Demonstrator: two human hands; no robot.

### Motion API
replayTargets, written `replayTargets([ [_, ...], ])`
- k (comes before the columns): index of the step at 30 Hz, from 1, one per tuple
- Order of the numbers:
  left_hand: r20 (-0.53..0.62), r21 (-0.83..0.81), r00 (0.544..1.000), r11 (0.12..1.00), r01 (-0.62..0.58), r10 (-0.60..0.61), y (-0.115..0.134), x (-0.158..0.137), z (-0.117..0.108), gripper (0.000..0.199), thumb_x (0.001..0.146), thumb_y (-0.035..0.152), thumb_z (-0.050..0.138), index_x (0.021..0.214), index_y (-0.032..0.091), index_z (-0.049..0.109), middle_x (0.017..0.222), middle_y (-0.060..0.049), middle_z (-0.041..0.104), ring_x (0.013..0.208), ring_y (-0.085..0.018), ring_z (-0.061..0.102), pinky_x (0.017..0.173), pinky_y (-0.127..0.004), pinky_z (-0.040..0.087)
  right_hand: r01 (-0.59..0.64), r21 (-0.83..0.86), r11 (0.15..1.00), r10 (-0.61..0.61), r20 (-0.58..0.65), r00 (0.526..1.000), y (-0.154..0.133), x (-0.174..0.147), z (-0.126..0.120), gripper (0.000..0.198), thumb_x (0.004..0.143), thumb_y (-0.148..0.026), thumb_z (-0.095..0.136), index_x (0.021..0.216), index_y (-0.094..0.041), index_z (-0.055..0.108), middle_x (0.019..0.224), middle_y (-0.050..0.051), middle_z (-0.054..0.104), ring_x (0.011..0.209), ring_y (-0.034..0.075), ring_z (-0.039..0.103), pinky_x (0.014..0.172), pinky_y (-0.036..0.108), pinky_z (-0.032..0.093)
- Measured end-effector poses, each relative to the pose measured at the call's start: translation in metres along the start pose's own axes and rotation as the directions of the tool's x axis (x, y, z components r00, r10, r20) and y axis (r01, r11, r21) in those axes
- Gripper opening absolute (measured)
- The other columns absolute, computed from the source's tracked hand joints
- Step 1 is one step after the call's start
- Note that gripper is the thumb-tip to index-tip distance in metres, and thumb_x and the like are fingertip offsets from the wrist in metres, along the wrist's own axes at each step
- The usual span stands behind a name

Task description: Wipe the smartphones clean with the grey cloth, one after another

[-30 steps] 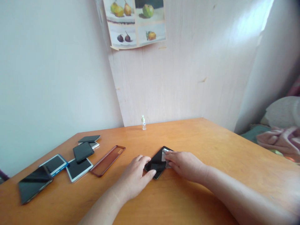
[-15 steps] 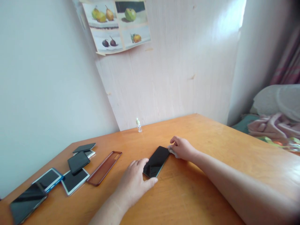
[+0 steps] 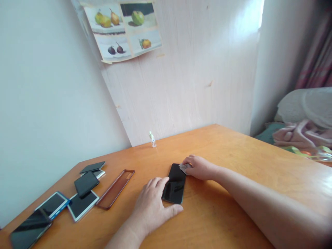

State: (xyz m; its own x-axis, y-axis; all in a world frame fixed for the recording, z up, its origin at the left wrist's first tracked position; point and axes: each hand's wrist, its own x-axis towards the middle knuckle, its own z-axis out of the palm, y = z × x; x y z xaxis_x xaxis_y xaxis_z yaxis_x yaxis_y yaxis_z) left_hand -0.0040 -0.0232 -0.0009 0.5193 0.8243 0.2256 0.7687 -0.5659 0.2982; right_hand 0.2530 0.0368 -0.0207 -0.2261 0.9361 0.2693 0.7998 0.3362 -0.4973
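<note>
A black smartphone (image 3: pixel 174 186) lies screen up on the wooden table, its far end pointing toward the wall. Along its left edge is my left hand (image 3: pixel 155 200), with fingers spread and the thumb stretched out near the lower end. My right hand (image 3: pixel 198 167) is closed on a crumpled white wipe (image 3: pixel 184 168), which rests at the phone's upper right corner. To the left, a reddish-brown clear phone case (image 3: pixel 116 189) lies flat.
Several phones and tablets, among them a white-framed one (image 3: pixel 82 205) and a blue-edged one (image 3: pixel 54 204), lie overlapping on the left of the table (image 3: pixel 228 152). A small spray bottle (image 3: pixel 153 140) stands by the wall. Bedding (image 3: pixel 301 135) is at right.
The phone has turned so that it lies straighter toward the wall. My right hand has brought the wipe left onto its corner, and my left hand has shifted slightly right.
</note>
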Motion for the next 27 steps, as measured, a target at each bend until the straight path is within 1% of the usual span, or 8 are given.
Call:
replayTargets([
  [4, -0.004, 0.044, 1.000, 0.999, 0.004, -0.003, 0.002, 0.001, 0.004, 0.063, 0.073, 0.053, 0.071, 0.126, 0.021, 0.057, 0.120, -0.010, 0.063, 0.113, -0.030, 0.055, 0.100, -0.044, 0.041, 0.029, 0.010, 1.000, -0.030, 0.026, 0.999, 0.002, -0.002, -0.004, 0.017, 0.075, -0.020, 0.061, 0.088, -0.022, 0.072, 0.091, 0.005, 0.071, 0.082, 0.018, 0.063, 0.071, 0.024, 0.042],
  [10, -0.037, 0.161, 0.999, 0.987, 0.003, 0.003, 0.002, 0.001, 0.005, 0.060, 0.078, 0.051, 0.065, 0.128, 0.017, 0.056, 0.111, -0.012, 0.067, 0.103, -0.031, 0.058, 0.093, -0.045, 0.043, -0.054, 0.044, 0.998, 0.056, -0.057, 0.997, 0.010, 0.006, 0.001, 0.012, 0.078, -0.018, 0.057, 0.083, -0.018, 0.068, 0.086, 0.007, 0.069, 0.081, 0.019, 0.061, 0.070, 0.026, 0.041],
  [12, -0.036, 0.202, 0.999, 0.979, -0.016, 0.024, 0.003, 0.001, 0.004, 0.060, 0.080, 0.052, 0.063, 0.128, 0.017, 0.056, 0.107, -0.013, 0.068, 0.100, -0.032, 0.059, 0.090, -0.045, 0.043, -0.065, 0.074, 0.995, 0.070, -0.071, 0.995, 0.009, 0.006, 0.002, 0.014, 0.079, -0.017, 0.056, 0.086, -0.018, 0.068, 0.086, 0.007, 0.069, 0.081, 0.019, 0.061, 0.071, 0.026, 0.041],
  [17, -0.029, 0.256, 0.999, 0.966, -0.028, 0.037, 0.010, 0.002, 0.004, 0.056, 0.080, 0.051, 0.061, 0.126, 0.018, 0.057, 0.098, -0.012, 0.068, 0.094, -0.032, 0.060, 0.088, -0.045, 0.042, -0.067, 0.200, 0.977, 0.076, -0.034, 0.997, 0.000, 0.003, 0.000, 0.019, 0.081, -0.016, 0.055, 0.094, -0.020, 0.069, 0.077, 0.001, 0.070, 0.070, 0.015, 0.062, 0.065, 0.024, 0.042],
  [19, -0.028, 0.257, 0.999, 0.966, -0.030, 0.039, 0.011, 0.001, 0.003, 0.055, 0.081, 0.049, 0.061, 0.126, 0.018, 0.057, 0.098, -0.012, 0.068, 0.094, -0.032, 0.061, 0.089, -0.045, 0.042, -0.090, 0.257, 0.962, 0.101, -0.029, 0.994, -0.002, 0.003, 0.000, 0.018, 0.081, -0.017, 0.056, 0.094, -0.019, 0.068, 0.073, 0.001, 0.069, 0.067, 0.015, 0.062, 0.063, 0.024, 0.042],
  [22, -0.031, 0.229, 0.998, 0.973, -0.038, 0.046, 0.007, 0.001, 0.004, 0.060, 0.081, 0.048, 0.061, 0.131, 0.016, 0.052, 0.106, -0.014, 0.068, 0.100, -0.033, 0.060, 0.092, -0.047, 0.042, -0.149, 0.352, 0.924, 0.167, -0.021, 0.986, -0.001, 0.004, 0.003, 0.014, 0.081, -0.020, 0.057, 0.092, -0.017, 0.066, 0.066, 0.000, 0.066, 0.063, 0.015, 0.060, 0.057, 0.023, 0.041],
  [25, -0.026, 0.141, 0.998, 0.989, -0.050, 0.054, -0.001, 0.000, 0.003, 0.061, 0.083, 0.046, 0.060, 0.135, 0.016, 0.047, 0.117, -0.015, 0.066, 0.107, -0.032, 0.059, 0.096, -0.045, 0.043, -0.192, 0.455, 0.869, 0.219, -0.006, 0.976, 0.001, 0.004, 0.004, 0.014, 0.083, -0.027, 0.057, 0.092, -0.017, 0.062, 0.063, -0.001, 0.063, 0.058, 0.013, 0.057, 0.053, 0.021, 0.039],
  [27, -0.021, 0.048, 0.997, 0.997, -0.067, 0.068, -0.005, 0.000, 0.000, 0.055, 0.087, 0.044, 0.055, 0.135, 0.019, 0.044, 0.120, -0.013, 0.066, 0.109, -0.029, 0.060, 0.096, -0.042, 0.044, -0.198, 0.516, 0.834, 0.232, 0.000, 0.973, 0.000, 0.004, 0.004, 0.018, 0.085, -0.032, 0.056, 0.094, -0.017, 0.060, 0.064, -0.001, 0.063, 0.056, 0.011, 0.055, 0.052, 0.021, 0.039],
])
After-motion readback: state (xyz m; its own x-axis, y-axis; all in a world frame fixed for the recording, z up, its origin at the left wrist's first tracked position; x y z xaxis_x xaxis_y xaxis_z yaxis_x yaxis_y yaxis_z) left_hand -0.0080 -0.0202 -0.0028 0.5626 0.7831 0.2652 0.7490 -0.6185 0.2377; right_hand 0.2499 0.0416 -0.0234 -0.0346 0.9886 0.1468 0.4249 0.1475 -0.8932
